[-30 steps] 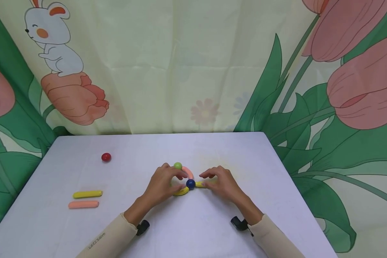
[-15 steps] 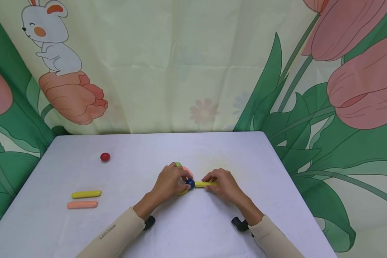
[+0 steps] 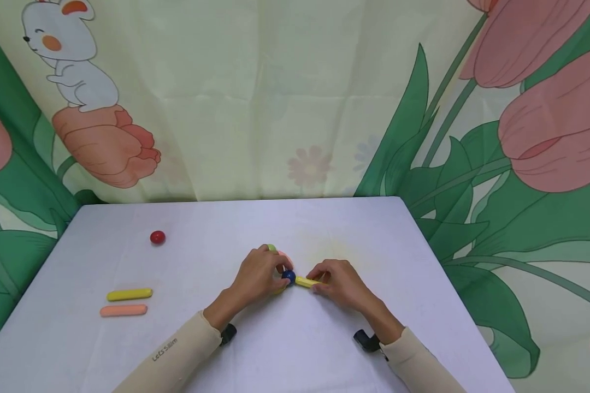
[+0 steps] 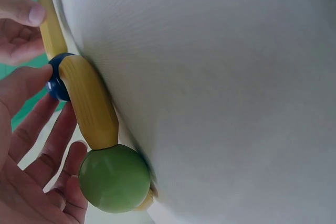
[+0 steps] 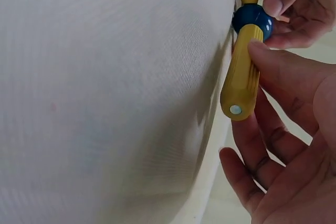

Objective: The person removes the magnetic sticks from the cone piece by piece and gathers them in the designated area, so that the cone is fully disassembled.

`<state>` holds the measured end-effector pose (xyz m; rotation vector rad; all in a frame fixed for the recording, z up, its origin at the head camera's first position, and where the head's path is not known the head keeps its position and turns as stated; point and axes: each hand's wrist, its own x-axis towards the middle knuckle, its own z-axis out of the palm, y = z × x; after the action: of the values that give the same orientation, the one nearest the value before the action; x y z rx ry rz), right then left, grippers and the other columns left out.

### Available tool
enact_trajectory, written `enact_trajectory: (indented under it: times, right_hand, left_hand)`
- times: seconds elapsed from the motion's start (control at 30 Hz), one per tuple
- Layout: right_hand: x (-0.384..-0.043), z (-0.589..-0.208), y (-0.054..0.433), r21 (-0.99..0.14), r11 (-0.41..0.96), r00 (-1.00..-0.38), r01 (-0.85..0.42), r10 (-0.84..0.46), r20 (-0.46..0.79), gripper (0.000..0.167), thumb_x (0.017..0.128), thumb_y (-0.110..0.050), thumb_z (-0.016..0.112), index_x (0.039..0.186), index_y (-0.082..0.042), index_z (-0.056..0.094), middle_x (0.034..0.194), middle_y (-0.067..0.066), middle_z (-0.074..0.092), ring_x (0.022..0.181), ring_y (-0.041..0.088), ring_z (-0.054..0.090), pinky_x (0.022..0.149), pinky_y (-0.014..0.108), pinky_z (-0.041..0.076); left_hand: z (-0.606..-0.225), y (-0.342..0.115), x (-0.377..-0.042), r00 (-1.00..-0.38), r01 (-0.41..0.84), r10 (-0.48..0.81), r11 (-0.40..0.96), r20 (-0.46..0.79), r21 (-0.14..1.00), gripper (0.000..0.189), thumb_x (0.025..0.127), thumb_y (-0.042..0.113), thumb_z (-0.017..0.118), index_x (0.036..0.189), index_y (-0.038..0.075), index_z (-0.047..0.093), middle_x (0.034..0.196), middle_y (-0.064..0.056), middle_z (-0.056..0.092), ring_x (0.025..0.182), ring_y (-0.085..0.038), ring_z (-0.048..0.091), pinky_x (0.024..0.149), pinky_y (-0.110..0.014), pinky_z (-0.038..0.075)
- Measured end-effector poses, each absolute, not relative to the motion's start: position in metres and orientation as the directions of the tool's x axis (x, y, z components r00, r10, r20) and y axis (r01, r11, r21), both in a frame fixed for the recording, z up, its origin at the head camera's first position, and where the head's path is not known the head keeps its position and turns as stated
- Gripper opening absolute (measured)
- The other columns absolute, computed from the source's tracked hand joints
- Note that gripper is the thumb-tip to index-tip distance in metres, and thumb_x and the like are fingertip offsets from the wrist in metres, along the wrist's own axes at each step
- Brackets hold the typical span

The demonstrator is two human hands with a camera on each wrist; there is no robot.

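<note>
My left hand (image 3: 259, 273) pinches a glossy blue ball (image 3: 289, 277) between thumb and fingers, low over the table. Joined to the ball's right side is a straight yellow magnetic stick (image 5: 242, 74), gripped by the thumb and fingers of my right hand (image 3: 343, 281). A round metal tip shows at the stick's free end in the right wrist view. From the ball's other side a curved yellow stick (image 4: 92, 103) leads to a green ball (image 4: 114, 178). Behind my left fingers, a curved pink stick (image 3: 287, 257) is partly hidden in the head view.
A red ball (image 3: 158, 237) lies toward the back left of the white table (image 3: 216, 224). Nearer on the left are a loose yellow stick (image 3: 129, 294) and a pink stick (image 3: 123, 310), side by side. A printed curtain (image 3: 226, 109) hangs behind the table.
My left hand has shifted right and taken hold of the blue ball, covering more of the curved pieces. The right-hand yellow stick now slants, its free end nearer me.
</note>
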<state>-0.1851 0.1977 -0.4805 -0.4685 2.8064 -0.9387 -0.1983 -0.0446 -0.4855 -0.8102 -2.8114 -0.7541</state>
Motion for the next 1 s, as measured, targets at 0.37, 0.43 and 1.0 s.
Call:
enact_trajectory:
  times: [0.37, 0.43, 1.0]
  right_hand:
    - [-0.193, -0.477, 0.207, -0.635, 0.722, -0.924, -0.276, -0.38, -0.03, 0.026, 0.085, -0.006, 0.088, 0.1, -0.027, 0.082, 0.095, -0.015, 0.073, 0.089, 0.009, 0.062, 0.083, 0.028, 0.05]
    - [-0.194, -0.476, 0.209, -0.637, 0.73, -0.938, -0.248, -0.345, -0.03, 0.026, 0.085, -0.007, 0.088, 0.101, -0.027, 0.082, 0.096, -0.015, 0.073, 0.088, 0.008, 0.061, 0.082, 0.028, 0.051]
    - [-0.191, -0.477, 0.254, -0.571, 0.793, -0.965, -0.212, -0.263, -0.008, 0.028, 0.084, -0.004, 0.088, 0.103, -0.023, 0.084, 0.099, -0.01, 0.076, 0.099, 0.015, 0.063, 0.087, 0.034, 0.051]
  left_hand:
    - [-0.486, -0.047, -0.2, -0.858, 0.51, 0.471, 0.736, 0.204, 0.445, 0.022, 0.081, 0.021, 0.092, 0.1, 0.024, 0.082, 0.087, 0.01, 0.075, 0.09, -0.012, 0.055, 0.08, -0.033, 0.045]
    - [-0.485, -0.048, -0.2, -0.855, 0.515, 0.475, 0.734, 0.206, 0.443, 0.022, 0.081, 0.021, 0.092, 0.1, 0.024, 0.082, 0.087, 0.01, 0.075, 0.091, -0.012, 0.056, 0.079, -0.032, 0.045]
    - [-0.486, -0.046, -0.198, -0.852, 0.521, 0.471, 0.731, 0.226, 0.441, 0.023, 0.079, 0.019, 0.093, 0.098, 0.023, 0.08, 0.089, 0.009, 0.075, 0.091, -0.015, 0.06, 0.078, -0.034, 0.047]
